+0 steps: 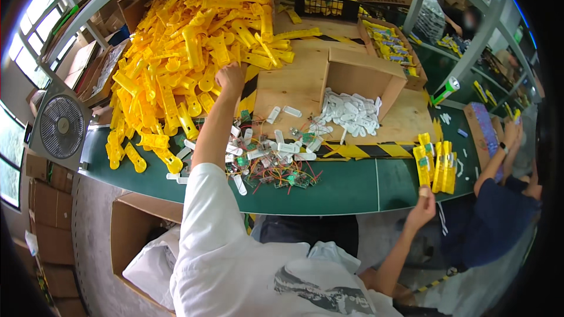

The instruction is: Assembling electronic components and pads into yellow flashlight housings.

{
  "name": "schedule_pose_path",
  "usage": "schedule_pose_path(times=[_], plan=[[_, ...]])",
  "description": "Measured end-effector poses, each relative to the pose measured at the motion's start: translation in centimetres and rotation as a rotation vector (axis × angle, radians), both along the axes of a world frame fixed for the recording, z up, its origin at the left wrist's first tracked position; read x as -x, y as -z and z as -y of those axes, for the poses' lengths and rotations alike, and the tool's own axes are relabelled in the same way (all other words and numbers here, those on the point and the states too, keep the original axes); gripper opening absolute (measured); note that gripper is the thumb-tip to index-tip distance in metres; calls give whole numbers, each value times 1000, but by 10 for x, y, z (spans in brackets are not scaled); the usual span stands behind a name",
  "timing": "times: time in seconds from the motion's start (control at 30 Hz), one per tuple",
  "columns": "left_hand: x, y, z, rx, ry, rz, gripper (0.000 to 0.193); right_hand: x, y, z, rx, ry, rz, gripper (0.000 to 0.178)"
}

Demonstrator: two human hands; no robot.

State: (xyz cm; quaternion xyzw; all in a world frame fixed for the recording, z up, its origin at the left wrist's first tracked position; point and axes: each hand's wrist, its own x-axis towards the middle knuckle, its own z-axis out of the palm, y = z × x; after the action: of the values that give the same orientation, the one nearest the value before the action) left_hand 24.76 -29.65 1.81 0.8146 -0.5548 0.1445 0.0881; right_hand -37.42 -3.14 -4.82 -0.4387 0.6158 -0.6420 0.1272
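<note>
The step in hand looked to be picking from the heap of yellow shells (194, 41): the left hand (230, 77) reached in at the heap's near right side, its fingers curled, though I could not tell whether that grip held anything. The right hand (422, 210) had a narrow grip, seemingly pinching the lower end of a yellow piece (422, 167) at the right of the green desk (346, 188), beside other slim yellow pieces (447, 173). The next move seemed to call for a firm pinch on a single shell without dragging its neighbours along. As for counts, there were two hands at work, one heap of shells, far too tangled to number, and one cardboard box (367, 64) on its side, with uncountable white covers (351, 113) spilling out. One jumble of wired circuit boards (291, 181) lay between heap and box, also past counting. The right-hand cluster showed at least three yellow pieces, overlaps hiding the exact total.
</note>
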Motion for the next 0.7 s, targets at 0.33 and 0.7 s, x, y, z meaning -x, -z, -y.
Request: schedule_pose_path(times=[0.33, 0.7], plan=[[13, -26, -25, 60, 177, -41, 49, -131, -42, -30, -218, -678, -71, 18], [36, -54, -201, 440, 253, -629, 39, -198, -72, 108, -201, -547, -888, 28]])
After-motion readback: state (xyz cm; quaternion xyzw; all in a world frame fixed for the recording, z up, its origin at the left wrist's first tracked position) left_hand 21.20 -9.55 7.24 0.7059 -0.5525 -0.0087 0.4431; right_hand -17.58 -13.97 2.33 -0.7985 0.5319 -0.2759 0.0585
